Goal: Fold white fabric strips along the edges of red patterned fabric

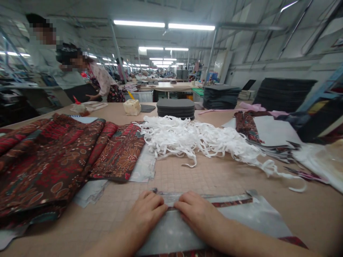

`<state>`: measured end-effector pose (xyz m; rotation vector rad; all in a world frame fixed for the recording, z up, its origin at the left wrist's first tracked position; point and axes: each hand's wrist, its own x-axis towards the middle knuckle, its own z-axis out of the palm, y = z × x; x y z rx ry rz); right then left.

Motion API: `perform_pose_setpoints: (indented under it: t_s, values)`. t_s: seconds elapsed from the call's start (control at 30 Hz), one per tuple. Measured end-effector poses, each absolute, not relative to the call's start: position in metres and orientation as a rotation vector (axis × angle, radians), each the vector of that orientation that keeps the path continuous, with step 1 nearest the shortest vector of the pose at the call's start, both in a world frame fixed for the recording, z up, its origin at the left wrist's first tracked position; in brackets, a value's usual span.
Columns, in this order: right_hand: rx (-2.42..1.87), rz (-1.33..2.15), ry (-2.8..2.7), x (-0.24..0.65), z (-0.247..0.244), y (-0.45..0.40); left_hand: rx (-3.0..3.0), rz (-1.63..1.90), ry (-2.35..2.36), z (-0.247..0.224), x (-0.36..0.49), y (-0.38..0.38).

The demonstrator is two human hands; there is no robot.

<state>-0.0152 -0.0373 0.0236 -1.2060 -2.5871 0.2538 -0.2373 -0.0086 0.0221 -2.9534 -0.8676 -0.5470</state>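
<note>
A: Fig. 1, head view: what did I have at the hands?

B: I had the left hand (pixel 144 214) and the right hand (pixel 199 214) side by side near the table's close edge, both resting on a pale grey sheet (pixel 254 217), with a narrow strip of printed fabric (pixel 233 202) along its far side.

A: And the fingers?

B: Released, not clenched. The left fingers (pixel 152 201) and the right fingers (pixel 186 203) lay slightly curved and pressed down on a fold in the sheet, their tips just apart. Neither hand grasped anything that I could see.

A: Where did the sheet lie?

B: On the tan gridded table (pixel 308 214), directly before the person and below a tangle of white tape (pixel 187 139).

A: What lay around it?

B: To the left, folded lengths of red-brown paisley fabric (pixel 45 167); to the right, a stack of cut pieces (pixel 270 132); beyond the tape, a stack of dark foam pads (pixel 175 108), and farther off, a co-worker (pixel 103 80) bending at the table's far end.
</note>
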Motion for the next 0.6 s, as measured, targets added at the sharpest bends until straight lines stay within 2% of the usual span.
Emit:
perform_pose_setpoints:
  t_s: [0.2, 0.37, 0.6]
  values:
    - [-0.959, -0.066, -2.770, -0.015, 0.020, -0.045, -2.829, -0.493, -0.738, 0.024, -0.245, -0.020]
    - [-1.102, 0.055, -2.745, -0.026, 0.032, -0.037, -2.857, -0.457, -0.817, 0.024, -0.251, -0.021]
    - [-0.945, -0.049, -2.810, -0.041, 0.017, -0.036, -2.806, -0.529, -0.886, 0.018, -0.267, -0.032]
